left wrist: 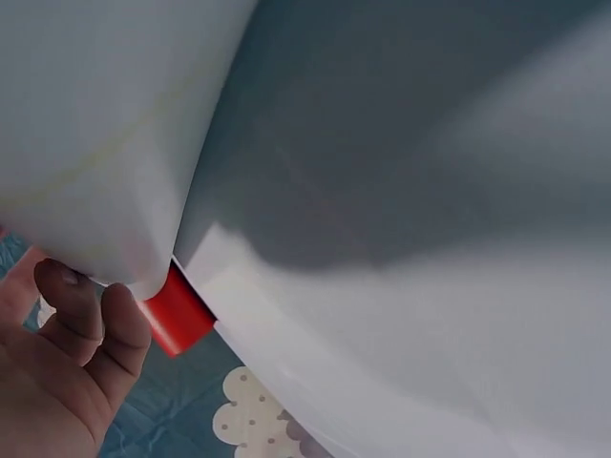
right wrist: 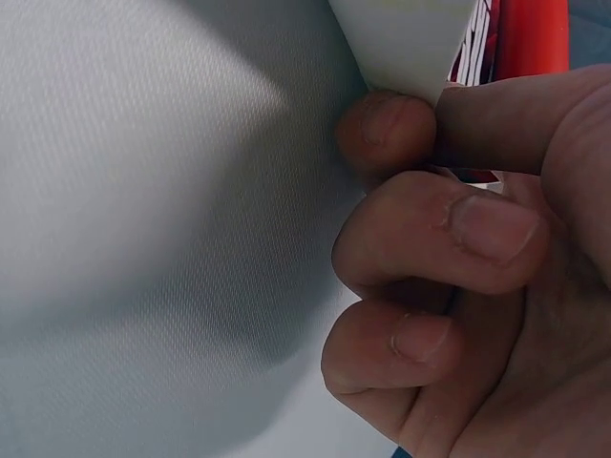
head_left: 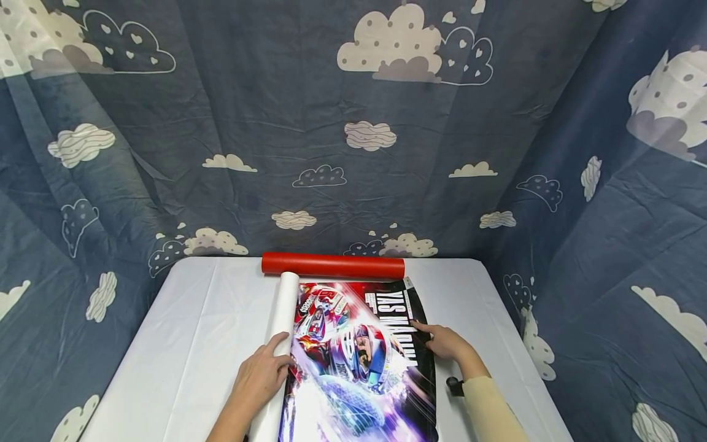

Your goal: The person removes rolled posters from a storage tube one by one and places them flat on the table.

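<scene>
A glossy poster (head_left: 359, 356) with racing helmets and white lettering is spread partly flat, its left part still wound into a white roll (head_left: 284, 307). My left hand (head_left: 259, 374) grips that roll, index finger laid across its top; in the left wrist view its curled fingers (left wrist: 122, 324) are at the roll's underside. On the poster's right edge, my right hand (head_left: 447, 344) pinches the sheet between thumb and index finger. The right wrist view shows the white back of the sheet (right wrist: 406, 43) in that pinch, the other fingers curled below it.
A red tube (head_left: 333, 265) lies crosswise at the far edge of the white table (head_left: 204, 307), just beyond the poster. Dark blue cloud-patterned cloth (head_left: 320, 135) hangs behind and at both sides. A small black object (head_left: 455, 387) is by my right wrist.
</scene>
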Demonstrator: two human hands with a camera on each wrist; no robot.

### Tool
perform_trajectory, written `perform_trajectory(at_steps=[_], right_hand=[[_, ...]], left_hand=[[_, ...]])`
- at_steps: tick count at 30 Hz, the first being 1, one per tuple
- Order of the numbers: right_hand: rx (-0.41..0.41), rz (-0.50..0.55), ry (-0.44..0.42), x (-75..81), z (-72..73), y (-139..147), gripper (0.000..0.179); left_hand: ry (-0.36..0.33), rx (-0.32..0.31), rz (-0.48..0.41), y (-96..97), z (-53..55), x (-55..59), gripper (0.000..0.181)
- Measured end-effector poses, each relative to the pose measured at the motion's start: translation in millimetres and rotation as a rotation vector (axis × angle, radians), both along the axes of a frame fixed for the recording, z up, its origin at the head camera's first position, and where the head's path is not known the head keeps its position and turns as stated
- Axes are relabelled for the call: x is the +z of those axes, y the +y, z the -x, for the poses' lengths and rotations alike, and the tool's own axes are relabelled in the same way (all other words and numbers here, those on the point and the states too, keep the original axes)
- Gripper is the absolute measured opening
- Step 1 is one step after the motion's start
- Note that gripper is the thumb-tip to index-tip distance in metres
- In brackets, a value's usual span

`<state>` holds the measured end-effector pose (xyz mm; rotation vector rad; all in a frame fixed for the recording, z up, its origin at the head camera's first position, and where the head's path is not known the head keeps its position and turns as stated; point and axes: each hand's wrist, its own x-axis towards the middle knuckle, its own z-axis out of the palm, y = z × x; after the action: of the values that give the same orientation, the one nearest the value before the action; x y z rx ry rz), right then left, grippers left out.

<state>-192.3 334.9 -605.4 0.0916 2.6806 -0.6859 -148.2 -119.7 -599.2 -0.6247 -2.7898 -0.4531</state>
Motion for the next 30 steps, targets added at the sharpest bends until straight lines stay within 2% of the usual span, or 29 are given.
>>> perform_trajectory(at_steps=[7, 10, 14, 17, 23, 30], right_hand=[[-0.023, 0.001, -0.009, 0.6, -1.8, 2.6, 0.065], [-0.029, 0.007, -0.008, 1.1, -2.9, 3.7, 0.064], [-0.03, 0.01, -0.007, 2.9, -4.4, 4.5, 0.065], [-0.026, 0.009, -0.006, 3.9, -5.1, 4.8, 0.066], [-0.034, 0.01, -0.011, 2.7, -5.3, 6.4, 0.066], [-0.028, 0.022, -0.004, 3.6, -6.5, 9.2, 0.066]], left_hand=[[0.002, 0.042, -0.037, -6.3, 1.4, -1.7, 0.013], [-0.038, 0.072, -0.045, -7.4, 1.8, -0.8, 0.014], [-0.117, 0.097, -0.034, -8.2, 2.4, -0.3, 0.024], [-0.151, 0.106, -0.03, -9.4, 2.8, -1.1, 0.029], [-0.132, 0.119, -0.038, -14.3, 3.1, -2.6, 0.018], [-0.183, 0.137, -0.032, -23.9, 4.3, 4.7, 0.025]])
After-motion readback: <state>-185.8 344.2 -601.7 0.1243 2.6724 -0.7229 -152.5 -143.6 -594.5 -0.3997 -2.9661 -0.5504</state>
